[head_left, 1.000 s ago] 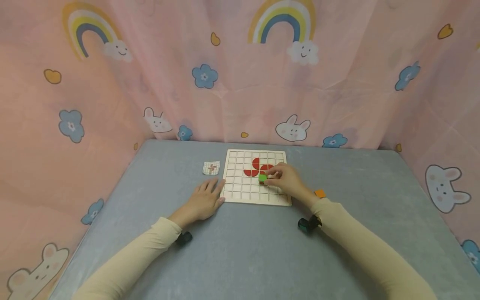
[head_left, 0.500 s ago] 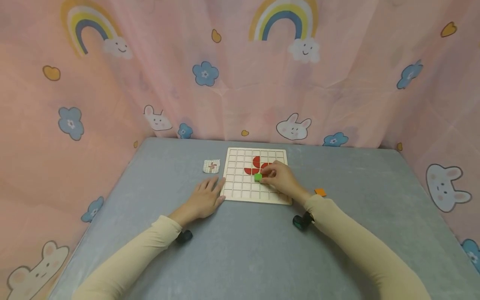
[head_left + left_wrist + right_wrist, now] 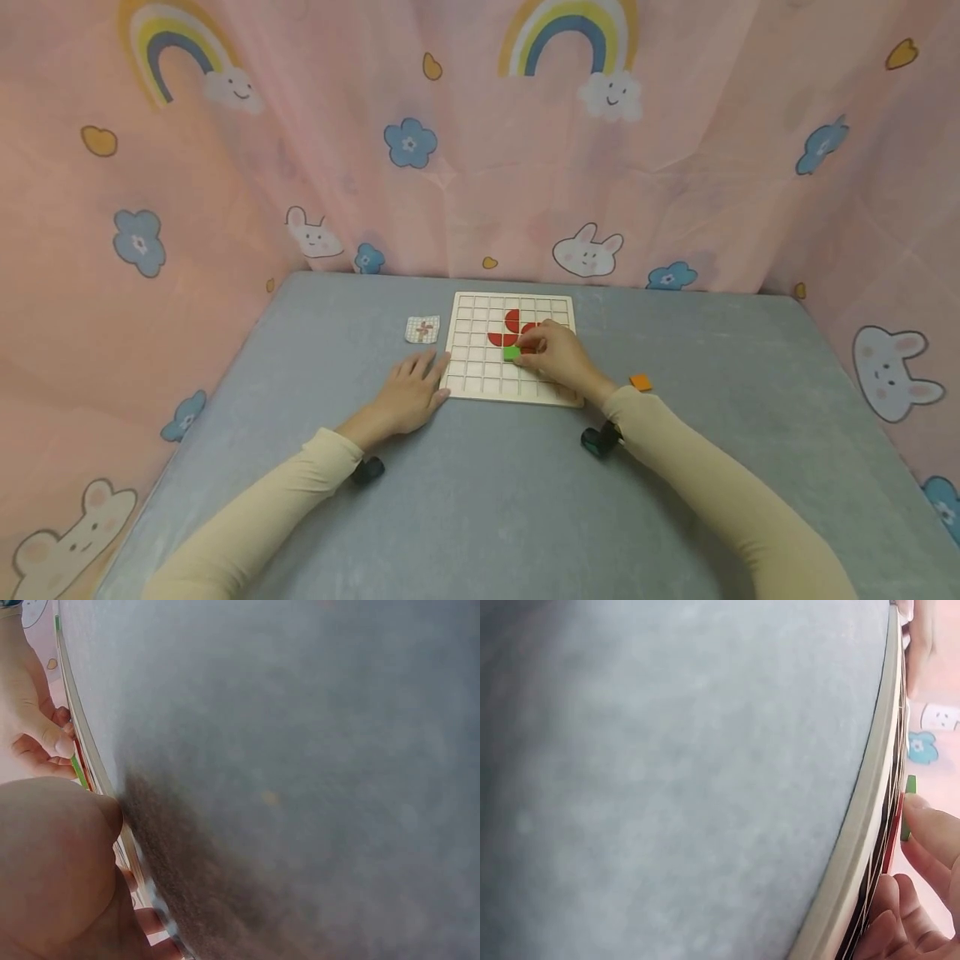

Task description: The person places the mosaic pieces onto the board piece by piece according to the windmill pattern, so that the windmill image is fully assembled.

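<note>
A pale wooden grid board (image 3: 474,367) lies on the table with several red rounded pieces (image 3: 502,339) set in its squares. My right hand (image 3: 558,358) is over the board and pinches a small green square tile (image 3: 512,353) between thumb and fingers, just below the red pieces. In the right wrist view the green tile (image 3: 909,808) stands near the board's surface; whether it touches cannot be told. My left hand (image 3: 408,396) rests on the table, its fingers spread and touching the board's left edge. Part of the red pattern is hidden under the right hand.
A small card (image 3: 423,329) printed with a grid and a red pattern lies left of the board. One orange square tile (image 3: 641,382) is on the grey table (image 3: 480,500) near the right wrist. Behind the table hangs a pink patterned curtain (image 3: 480,192).
My right hand has shifted slightly left across the board with the green tile, which now sits beneath the left red piece. The left hand has stayed at the board's edge.
</note>
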The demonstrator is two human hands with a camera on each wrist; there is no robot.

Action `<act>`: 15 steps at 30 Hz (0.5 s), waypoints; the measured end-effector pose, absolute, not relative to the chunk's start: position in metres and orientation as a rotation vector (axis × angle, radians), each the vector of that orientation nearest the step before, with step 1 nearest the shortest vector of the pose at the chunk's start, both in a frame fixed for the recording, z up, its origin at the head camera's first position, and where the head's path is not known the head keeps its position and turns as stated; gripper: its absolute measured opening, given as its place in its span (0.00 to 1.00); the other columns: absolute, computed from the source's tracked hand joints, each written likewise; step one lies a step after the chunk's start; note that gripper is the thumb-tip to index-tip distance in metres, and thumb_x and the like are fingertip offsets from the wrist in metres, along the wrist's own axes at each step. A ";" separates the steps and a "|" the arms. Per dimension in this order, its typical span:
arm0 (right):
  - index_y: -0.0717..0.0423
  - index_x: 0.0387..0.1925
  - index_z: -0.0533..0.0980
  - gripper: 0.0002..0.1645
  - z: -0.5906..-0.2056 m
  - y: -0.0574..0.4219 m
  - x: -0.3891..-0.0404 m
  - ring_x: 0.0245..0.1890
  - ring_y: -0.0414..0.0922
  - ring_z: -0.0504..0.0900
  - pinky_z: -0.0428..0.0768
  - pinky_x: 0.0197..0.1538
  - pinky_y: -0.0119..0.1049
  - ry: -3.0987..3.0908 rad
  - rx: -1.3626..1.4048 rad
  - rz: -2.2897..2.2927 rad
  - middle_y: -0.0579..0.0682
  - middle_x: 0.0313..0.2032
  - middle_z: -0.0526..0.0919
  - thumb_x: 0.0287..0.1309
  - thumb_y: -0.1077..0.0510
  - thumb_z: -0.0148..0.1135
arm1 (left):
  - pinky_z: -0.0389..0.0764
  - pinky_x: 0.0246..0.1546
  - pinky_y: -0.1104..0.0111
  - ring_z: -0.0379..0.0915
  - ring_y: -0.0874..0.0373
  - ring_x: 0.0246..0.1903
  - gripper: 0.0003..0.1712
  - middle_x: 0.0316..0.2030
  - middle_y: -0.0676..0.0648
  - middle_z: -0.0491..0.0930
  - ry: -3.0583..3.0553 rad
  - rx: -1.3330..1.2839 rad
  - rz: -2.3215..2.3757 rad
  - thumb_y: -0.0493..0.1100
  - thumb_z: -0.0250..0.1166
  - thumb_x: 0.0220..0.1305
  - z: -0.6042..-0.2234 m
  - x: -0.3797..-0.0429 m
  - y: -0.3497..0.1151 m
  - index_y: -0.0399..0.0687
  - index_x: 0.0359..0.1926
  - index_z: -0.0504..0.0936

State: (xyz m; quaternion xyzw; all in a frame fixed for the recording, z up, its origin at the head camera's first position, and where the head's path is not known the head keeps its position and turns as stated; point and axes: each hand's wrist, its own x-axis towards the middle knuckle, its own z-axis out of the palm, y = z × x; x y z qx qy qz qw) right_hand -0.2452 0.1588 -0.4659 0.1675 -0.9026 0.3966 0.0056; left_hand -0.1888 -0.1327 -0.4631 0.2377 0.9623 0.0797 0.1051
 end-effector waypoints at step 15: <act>0.61 0.44 0.89 0.14 -0.463 0.156 -0.243 0.37 0.47 0.76 0.74 0.42 0.40 -2.861 0.531 1.202 0.54 0.39 0.82 0.57 0.59 0.81 | 0.56 0.76 0.38 0.49 0.30 0.79 0.38 0.81 0.28 0.51 2.832 0.697 0.242 0.52 0.47 0.86 -0.458 -0.185 -0.132 0.37 0.84 0.50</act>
